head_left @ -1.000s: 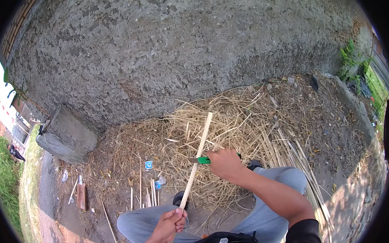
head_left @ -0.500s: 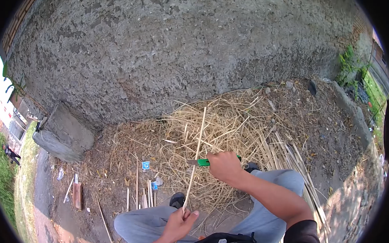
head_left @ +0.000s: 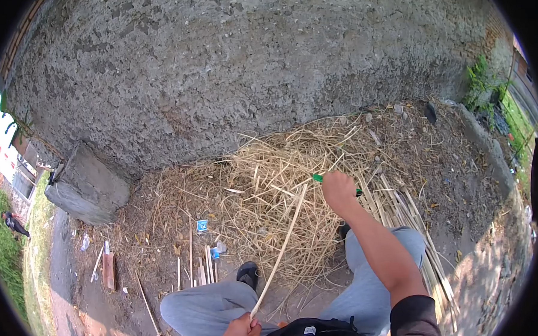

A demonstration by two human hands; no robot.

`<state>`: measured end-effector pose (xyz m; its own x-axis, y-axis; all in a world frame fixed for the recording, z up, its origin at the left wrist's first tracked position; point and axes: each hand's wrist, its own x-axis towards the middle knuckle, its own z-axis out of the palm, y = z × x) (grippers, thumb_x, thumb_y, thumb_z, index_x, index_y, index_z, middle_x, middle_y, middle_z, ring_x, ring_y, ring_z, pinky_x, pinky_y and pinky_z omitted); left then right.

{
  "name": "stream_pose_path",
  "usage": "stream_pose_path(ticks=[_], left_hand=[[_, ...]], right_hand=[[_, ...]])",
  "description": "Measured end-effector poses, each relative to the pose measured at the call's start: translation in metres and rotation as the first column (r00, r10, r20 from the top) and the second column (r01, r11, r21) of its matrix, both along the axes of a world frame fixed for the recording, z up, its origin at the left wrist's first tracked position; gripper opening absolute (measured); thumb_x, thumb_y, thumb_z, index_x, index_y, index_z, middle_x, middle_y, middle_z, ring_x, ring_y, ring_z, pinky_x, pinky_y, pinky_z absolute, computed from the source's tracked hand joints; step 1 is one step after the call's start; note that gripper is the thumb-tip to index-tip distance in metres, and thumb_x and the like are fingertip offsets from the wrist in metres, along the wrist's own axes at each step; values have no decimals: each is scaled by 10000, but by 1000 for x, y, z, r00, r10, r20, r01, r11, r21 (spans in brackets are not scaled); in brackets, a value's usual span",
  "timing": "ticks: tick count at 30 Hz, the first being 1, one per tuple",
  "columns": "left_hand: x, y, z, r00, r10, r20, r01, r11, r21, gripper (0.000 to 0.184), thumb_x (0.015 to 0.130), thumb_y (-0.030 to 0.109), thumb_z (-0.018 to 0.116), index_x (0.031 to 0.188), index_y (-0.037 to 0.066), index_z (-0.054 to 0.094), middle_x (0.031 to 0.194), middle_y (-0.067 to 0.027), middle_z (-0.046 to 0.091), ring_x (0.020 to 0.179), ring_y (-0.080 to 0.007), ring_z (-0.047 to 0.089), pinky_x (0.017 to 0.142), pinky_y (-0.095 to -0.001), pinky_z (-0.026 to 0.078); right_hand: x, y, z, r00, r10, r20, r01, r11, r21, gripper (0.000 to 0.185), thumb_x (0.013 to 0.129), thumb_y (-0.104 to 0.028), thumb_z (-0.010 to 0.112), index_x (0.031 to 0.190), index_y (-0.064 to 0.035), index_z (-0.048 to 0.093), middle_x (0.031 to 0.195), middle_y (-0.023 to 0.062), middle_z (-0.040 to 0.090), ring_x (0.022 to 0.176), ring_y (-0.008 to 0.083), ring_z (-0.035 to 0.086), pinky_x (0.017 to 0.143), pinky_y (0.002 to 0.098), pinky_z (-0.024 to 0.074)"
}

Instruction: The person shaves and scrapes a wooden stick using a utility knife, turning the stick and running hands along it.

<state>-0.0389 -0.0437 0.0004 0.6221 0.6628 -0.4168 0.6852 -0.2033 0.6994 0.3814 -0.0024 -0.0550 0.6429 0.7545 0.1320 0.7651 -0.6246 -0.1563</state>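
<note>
In the near middle, my left fingers (head_left: pixel 253 327) are gripping a pale strip (head_left: pixel 280 252) over the straw (head_left: pixel 316 248); farther right, my right fingers (head_left: pixel 331 184) are clasping a green cutter (head_left: pixel 318 178) near its far end.

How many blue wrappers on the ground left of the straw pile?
2. The upper wrapper lies beyond the short sticks; the lower wrapper sits just right of their far ends. More could be hidden under the straw pile.
</note>
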Motion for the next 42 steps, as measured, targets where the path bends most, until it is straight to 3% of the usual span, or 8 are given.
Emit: stream_pose_path(ticks=[4, 10, 17, 27, 34, 36, 39, 42], left_hand=[[-16, 19, -7, 993, 64, -98, -78, 987, -144, 122, 856, 144, 556, 841, 23, 553, 593, -126, 504, 586, -210, 491, 559, -397, 407], [-7, 40, -48, 1000, 2, -10, -3, 997, -76, 146, 858, 154, 548, 797, 22, 548, 587, -102, 493, 578, -197, 483, 552, -392, 404], [43, 59, -35, 989, 118, 95, -76, 929, -362, 407, 910, 199, 644, 622, 68, 387, 505, 23, 380, 477, -69, 328, 426, -308, 272], [68, 50, -11, 999, 31, 43, -36, 993, 115, 260, 850, 172, 613, 749, -19, 469, 606, -177, 522, 563, -326, 552, 558, -423, 424], [70, 43, -15, 999, 26, 41, -32, 986, 164, 221, 847, 155, 581, 771, -36, 498, 639, -199, 556, 609, -365, 586, 584, -412, 452], [59, 29, -21, 996, 13, 87, -19, 997, 69, 235, 835, 148, 615, 722, 27, 448, 531, -98, 458, 484, -173, 458, 492, -363, 373], [49, 23, -5, 997, -12, -75, 14, 999, 38, 206, 823, 153, 576, 779, -37, 509, 627, -218, 563, 609, -397, 592, 600, -424, 468], [28, 18, -28, 996, -83, 40, 77, 987, 142, 216, 890, 173, 582, 792, -7, 512, 542, -113, 507, 484, -288, 528, 498, -377, 412]], right_hand=[[14, -4, 20, 992, -126, -25, 126, 992, 24, 95, 798, -85, 625, 827, -16, 683, 865, 191, 689, 814, 345, 700, 659, 450, 551], [-73, -7, 43, 962, 211, -176, -191, 974, 121, 130, 753, -78, 608, 840, -7, 674, 771, 205, 665, 739, 360, 687, 668, 486, 539], [-138, -34, 40, 782, 614, -102, -612, 789, 59, 162, 824, -123, 568, 899, 1, 641, 688, 157, 672, 655, 326, 699, 536, 440, 547], [-139, -22, 30, 832, 554, 32, -555, 830, 57, 115, 779, -113, 609, 796, -15, 665, 710, 137, 694, 630, 267, 711, 493, 374, 556], [-120, -3, 28, 888, 459, 18, -459, 888, 2, 84, 768, -90, 628, 794, -33, 684, 718, 120, 696, 651, 257, 712, 493, 369, 552], [-84, 6, 28, 936, 351, 24, -350, 936, -22, 64, 765, -81, 638, 778, -49, 691, 735, 109, 698, 675, 261, 711, 515, 373, 554], [-69, 10, 17, 954, 300, 22, -300, 954, -14, 60, 772, -80, 642, 773, -54, 696, 758, 109, 699, 695, 266, 710, 544, 379, 556], [-67, 13, 11, 956, 293, -14, -293, 955, -50, 62, 780, -82, 646, 782, -49, 698, 789, 116, 700, 725, 271, 712, 582, 389, 561]])
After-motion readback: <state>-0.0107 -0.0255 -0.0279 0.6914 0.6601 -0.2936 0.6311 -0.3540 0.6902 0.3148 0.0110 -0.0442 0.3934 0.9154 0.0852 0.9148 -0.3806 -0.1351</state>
